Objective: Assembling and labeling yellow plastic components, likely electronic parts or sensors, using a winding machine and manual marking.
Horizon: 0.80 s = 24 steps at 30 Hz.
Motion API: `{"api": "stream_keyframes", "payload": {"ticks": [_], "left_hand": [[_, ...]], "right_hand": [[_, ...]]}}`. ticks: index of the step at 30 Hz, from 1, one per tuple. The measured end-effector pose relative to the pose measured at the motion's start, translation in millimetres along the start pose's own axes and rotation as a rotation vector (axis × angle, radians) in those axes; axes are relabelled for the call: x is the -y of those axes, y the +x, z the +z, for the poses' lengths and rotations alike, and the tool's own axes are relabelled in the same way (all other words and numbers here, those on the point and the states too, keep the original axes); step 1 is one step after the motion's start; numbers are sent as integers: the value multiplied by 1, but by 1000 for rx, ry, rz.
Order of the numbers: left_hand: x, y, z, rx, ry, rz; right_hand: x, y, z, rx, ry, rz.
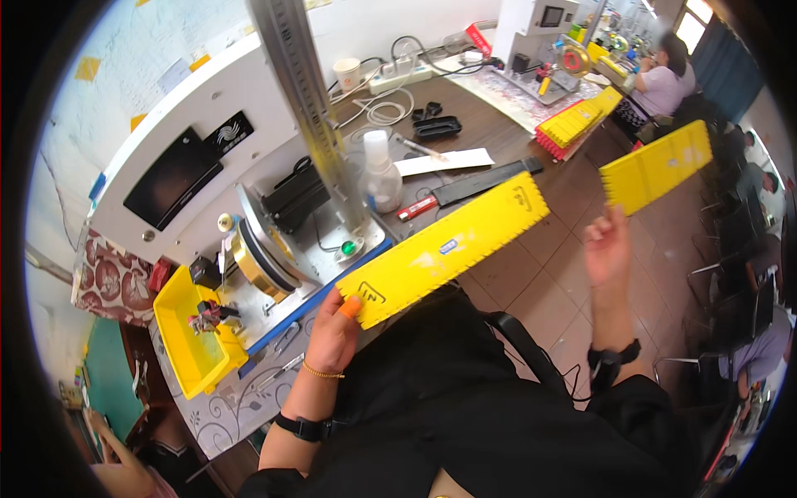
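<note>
My left hand [334, 339], with an orange cover on the thumb, is closed on the near end of a long yellow board [481, 228] with notched edges. This board slants up to the right in front of the bench and carries dark handwritten marks at both ends. My right hand [608, 249] is raised on the right, its fingertips pinched on the lower left corner of a second yellow notched board [660, 170]. That board stands out over the floor, apart from the first one.
A machine with a gold-rimmed wheel [259, 257] and metal column [307, 100] stands at left, beside a yellow tray [187, 332]. Behind the first board are a plastic bottle [382, 178] and a black strip [486, 181]. More yellow boards [579, 119] lie farther off; a person [668, 75] sits beyond.
</note>
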<state>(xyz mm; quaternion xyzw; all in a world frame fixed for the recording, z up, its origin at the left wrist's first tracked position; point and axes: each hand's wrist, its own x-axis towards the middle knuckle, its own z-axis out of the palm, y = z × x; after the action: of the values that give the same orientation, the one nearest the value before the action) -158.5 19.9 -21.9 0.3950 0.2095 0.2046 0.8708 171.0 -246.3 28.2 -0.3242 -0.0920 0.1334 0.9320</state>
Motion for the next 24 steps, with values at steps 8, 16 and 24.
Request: {"api": "stream_keyframes", "payload": {"ticks": [8, 16, 24], "left_hand": [[6, -6, 4, -57, 29, 68], [11, -8, 2, -64, 60, 41], [16, -11, -3, -84, 110, 56]], "right_hand": [[-89, -102, 62, 142, -37, 474], [-152, -136, 63, 428, -356, 894], [-176, -140, 68, 627, -536, 1089]]}}
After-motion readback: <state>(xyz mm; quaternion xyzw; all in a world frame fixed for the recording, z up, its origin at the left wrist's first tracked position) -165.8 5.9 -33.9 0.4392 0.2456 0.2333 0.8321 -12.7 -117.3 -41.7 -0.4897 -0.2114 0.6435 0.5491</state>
